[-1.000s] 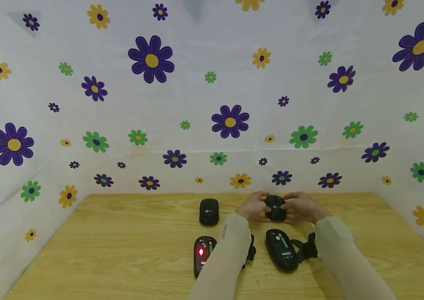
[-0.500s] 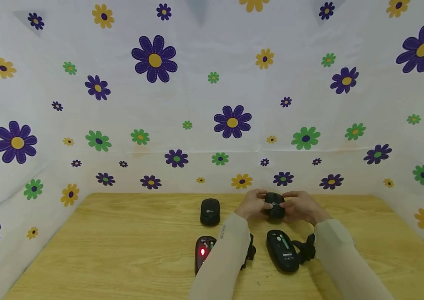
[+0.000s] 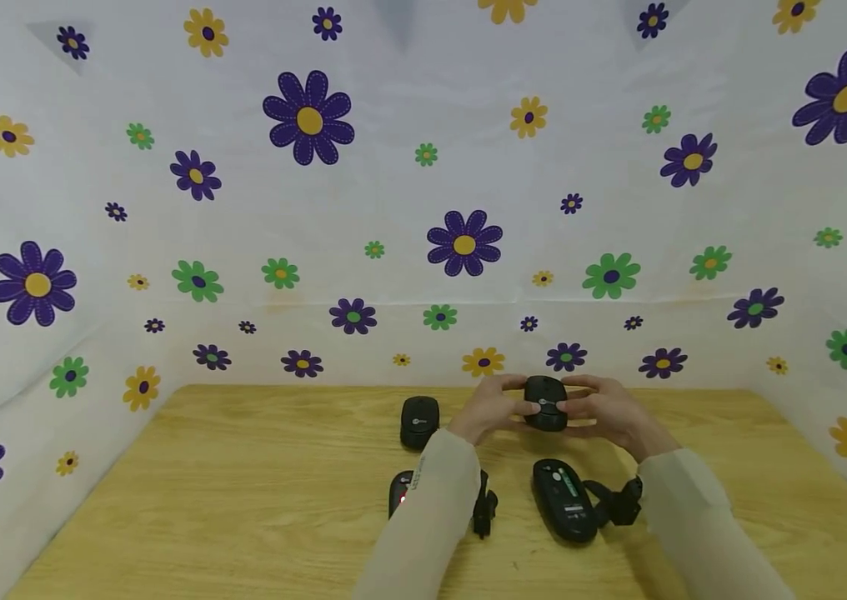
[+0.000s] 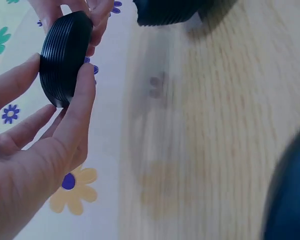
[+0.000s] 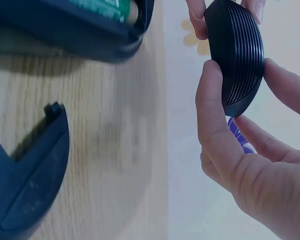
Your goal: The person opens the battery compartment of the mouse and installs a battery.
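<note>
A black computer mouse (image 3: 546, 390) is held between both hands near the table's back edge, its logo side showing in the head view. My left hand (image 3: 494, 408) grips its left side with the thumb on top. The right hand (image 3: 611, 410) does the same on the right side. Ribbed grooves run along the mouse's edge (image 4: 62, 57) in the left wrist view. Fingertips of the right hand (image 5: 240, 150) pinch that ribbed body from two sides in the right wrist view. Nearer to me, an overturned mouse (image 3: 564, 504) shows a green battery (image 5: 107, 7) in its underside.
Another black mouse (image 3: 419, 421) sits upright left of the left hand. A second overturned mouse (image 3: 399, 483), with a red light, lies mostly hidden beneath the left sleeve (image 3: 419, 508). Black wrist gear (image 3: 622, 502) hangs below the right wrist. A flowered cloth (image 3: 393, 167) stands behind the wooden table (image 3: 243, 500).
Both hands have raised the mouse and shifted it slightly left. The left forearm has moved left, covering more of the red-lit mouse.
</note>
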Tool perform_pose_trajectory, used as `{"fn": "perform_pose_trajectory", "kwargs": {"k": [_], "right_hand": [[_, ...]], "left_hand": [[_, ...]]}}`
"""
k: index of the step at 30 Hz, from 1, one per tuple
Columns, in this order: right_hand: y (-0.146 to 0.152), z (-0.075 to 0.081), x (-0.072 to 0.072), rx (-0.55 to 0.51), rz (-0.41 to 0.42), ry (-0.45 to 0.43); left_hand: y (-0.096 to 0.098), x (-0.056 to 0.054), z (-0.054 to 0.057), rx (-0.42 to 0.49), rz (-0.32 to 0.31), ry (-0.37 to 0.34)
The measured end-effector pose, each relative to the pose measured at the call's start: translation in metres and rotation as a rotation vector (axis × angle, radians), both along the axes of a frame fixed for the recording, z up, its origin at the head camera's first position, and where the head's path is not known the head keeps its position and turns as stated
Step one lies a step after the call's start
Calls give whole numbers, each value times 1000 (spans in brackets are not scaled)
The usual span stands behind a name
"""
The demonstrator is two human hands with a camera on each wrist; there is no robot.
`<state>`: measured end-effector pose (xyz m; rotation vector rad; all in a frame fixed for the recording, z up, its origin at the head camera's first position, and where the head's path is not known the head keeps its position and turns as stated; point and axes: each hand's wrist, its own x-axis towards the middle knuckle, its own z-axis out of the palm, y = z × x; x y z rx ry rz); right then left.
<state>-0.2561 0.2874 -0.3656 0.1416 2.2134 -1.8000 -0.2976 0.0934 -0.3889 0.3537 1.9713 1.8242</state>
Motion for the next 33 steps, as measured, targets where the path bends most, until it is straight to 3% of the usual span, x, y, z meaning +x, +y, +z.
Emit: {"fn": "perform_pose_trajectory", "kwargs": {"k": [9,23,33], "right_hand": [[-14,6,11,-4,40,59],[-27,11,21,-15,46,133],[-30,17,32,-29,80,165]], "left_hand": [[-18,7,8,6,-10,-43],[-33,16,23,-27,-13,-15],[-41,31,32,-26,1,21]]}}
